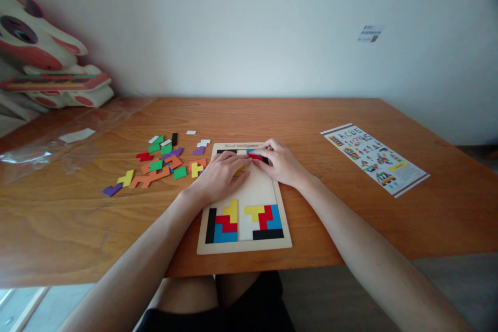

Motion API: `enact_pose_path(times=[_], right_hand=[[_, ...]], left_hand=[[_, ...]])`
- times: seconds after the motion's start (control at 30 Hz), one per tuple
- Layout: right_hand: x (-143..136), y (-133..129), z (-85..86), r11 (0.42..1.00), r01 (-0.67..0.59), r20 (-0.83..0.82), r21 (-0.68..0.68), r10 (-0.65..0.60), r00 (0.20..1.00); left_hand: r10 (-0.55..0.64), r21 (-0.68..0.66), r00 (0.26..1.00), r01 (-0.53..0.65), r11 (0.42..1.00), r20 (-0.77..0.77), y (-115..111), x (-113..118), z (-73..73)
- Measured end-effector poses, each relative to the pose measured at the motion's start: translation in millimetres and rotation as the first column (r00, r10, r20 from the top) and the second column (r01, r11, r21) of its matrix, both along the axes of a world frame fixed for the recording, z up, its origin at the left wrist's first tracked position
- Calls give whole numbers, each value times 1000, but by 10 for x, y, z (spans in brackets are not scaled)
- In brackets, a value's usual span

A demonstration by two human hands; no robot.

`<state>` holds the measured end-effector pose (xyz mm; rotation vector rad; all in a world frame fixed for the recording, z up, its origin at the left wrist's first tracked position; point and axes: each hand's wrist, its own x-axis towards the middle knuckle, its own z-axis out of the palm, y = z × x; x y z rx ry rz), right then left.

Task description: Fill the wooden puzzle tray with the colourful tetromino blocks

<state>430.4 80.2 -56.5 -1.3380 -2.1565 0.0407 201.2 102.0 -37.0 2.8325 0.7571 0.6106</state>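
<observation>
Left hand: the left hand (pixel 222 175) lay palm down over the upper left of the board, fingers slightly bent; whether it gripped anything underneath could not be told.
Right hand: the right hand (pixel 283 164) reached over the board's upper right edge, thumb and fingers drawn narrow beside a red block (pixel 254 156); whether they pinched it could not be told.
Board: the pale wooden board (pixel 259 187) lay flat near the front edge of the bench, between the forearms, its middle mostly bare.
Set blocks: black, blue, red and yellow blocks (pixel 226 220) filled parts of both lower corners, and more lined the top, partly hidden by the hands.
Loose blocks: a scatter of loose blocks (pixel 156 166) in green, orange, purple, red, yellow, white and black lay left of the board, some overlapping.
Bench: the bench (pixel 295 119) had a warm brown, grained top.
Sheet: a printed sheet (pixel 373 158) with coloured figures lay at a slant, well to the right.
Bag: a clear plastic bag (pixel 35 155) lay crumpled at the left, a white card (pixel 78 135) at it.
Toy: a white and pink animal toy (pixel 58 62) with a keyboard stood in the far left corner.
Wall: the pale wall (pixel 233 26) rose behind, bearing a small sticker (pixel 369 33) at the right.
Floor: a dim grey floor (pixel 455 285) showed at the lower right.
</observation>
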Motion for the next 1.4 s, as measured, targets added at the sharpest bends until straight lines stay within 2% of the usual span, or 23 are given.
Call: enact_pose_path(times=[0.47, 0.83, 1.1, 1.27, 1.4], right_hand=[[-5, 2, 0, 1000, -6, 12, -2, 6, 1000], [28, 8, -21, 999, -33, 175, 29, 27, 984], [6, 7, 12, 999, -42, 223, -7, 43, 974], [15, 19, -2, 999, -49, 170, 2, 48, 984], [46, 23, -15, 999, -46, 0, -26, 46, 999]], left_hand=[[-5, -4, 1000, 5, 1000, -10, 9, -7, -16], [23, 41, 999, -25, 999, 27, 26, -40, 27], [47, 67, 999, -46, 997, -17, 12, -23, 16], [45, 70, 999, -44, 997, -18, 15, -37, 43], [43, 75, 999, -43, 996, 0, 56, -107, 85]])
